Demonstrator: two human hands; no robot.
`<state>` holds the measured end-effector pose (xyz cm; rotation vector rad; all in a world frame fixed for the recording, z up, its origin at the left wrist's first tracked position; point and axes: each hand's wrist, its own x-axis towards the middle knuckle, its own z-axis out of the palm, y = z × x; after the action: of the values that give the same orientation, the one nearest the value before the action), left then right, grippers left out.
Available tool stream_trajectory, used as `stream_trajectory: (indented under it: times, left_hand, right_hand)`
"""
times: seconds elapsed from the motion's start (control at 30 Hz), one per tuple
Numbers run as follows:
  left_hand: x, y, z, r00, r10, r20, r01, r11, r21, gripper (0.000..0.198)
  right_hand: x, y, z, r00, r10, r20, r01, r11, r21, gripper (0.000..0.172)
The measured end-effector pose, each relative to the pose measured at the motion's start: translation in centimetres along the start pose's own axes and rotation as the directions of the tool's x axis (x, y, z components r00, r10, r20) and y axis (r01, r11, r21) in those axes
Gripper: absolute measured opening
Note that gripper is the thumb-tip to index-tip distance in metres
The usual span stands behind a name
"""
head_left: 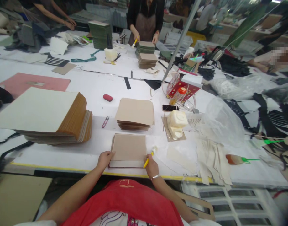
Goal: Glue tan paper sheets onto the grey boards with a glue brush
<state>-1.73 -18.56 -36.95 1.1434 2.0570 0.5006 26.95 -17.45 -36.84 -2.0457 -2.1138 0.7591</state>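
Directly before me at the table edge lies a tan board [129, 148] on top of a slightly larger light piece, whose pale strip and dark rim show at the near side. My left hand [104, 160] pinches the left edge of the board, thumb on top. In my right hand [152, 166] is a brush [146, 162] with a yellow handle, its white bristles pointing away from me; the same hand rests against the board's right edge. Just beyond lies a stack of tan boards [135, 110]. To the right, a cream-coloured glue container [177, 123] sits on a piece of cardboard.
A tall stack of large boards [44, 110] stands at left. Thread snips [105, 121], a red case [107, 97] and a phone [170, 108] lie around. Cloth strips [212, 160] and a glue bottle [235, 159] are at right. A metal pole [181, 39] rises mid-table; a co-worker [146, 22] stands opposite.
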Motion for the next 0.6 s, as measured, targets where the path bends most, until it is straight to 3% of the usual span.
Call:
stream_trajectory:
  times: [0.27,0.6]
  left_hand:
    - [0.1,0.0,0.1,1.000,-0.019,-0.005,0.019,1.000,-0.006,0.044]
    - [0.4,1.1,-1.4,0.997,-0.070,0.023,0.065,0.985,0.161,0.038]
  right_hand:
    - [0.2,-0.1,-0.1,1.000,0.016,0.011,-0.016,1.000,0.001,0.019]
    - [0.5,-1.2,-0.9,0.997,0.031,0.073,-0.021,0.991,-0.134,0.022]
